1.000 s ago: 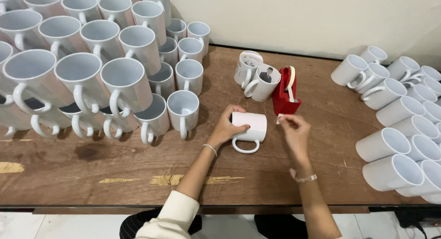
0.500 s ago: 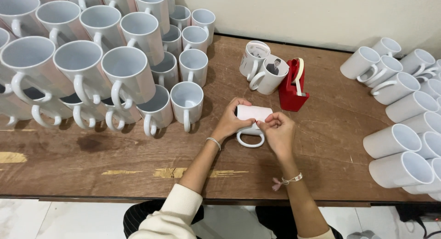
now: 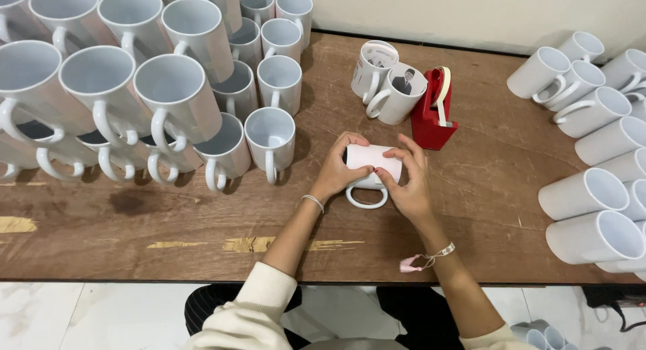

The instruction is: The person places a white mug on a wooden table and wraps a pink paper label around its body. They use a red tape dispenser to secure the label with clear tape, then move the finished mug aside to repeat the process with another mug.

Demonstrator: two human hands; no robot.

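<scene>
A white mug [image 3: 371,163] lies on its side near the middle of the brown wooden table [image 3: 202,222], its handle pointing toward the near edge, with a pale sheet wrapped around its body. The left hand [image 3: 338,168] cups the mug's left end, thumb and fingers curled around it, while the right hand [image 3: 408,182] covers the right end, its fingertips pressed down on the pale sheet along the top of the mug; both hands are closed on the mug. The left wrist bears a thin bracelet, the right a cord with a small pink tag. Just beyond the mug to the right stands a red tape dispenser [image 3: 434,114], and touching its left side are two printed mugs [image 3: 385,84] standing upright with dark pictures on them. To the left and far left, a dense stack of upright wrapped mugs [image 3: 141,87] fills the table, tiered toward the near side. Along the right edge, plain white mugs [image 3: 592,161] lie on their sides in a row, mouths facing left.
</scene>
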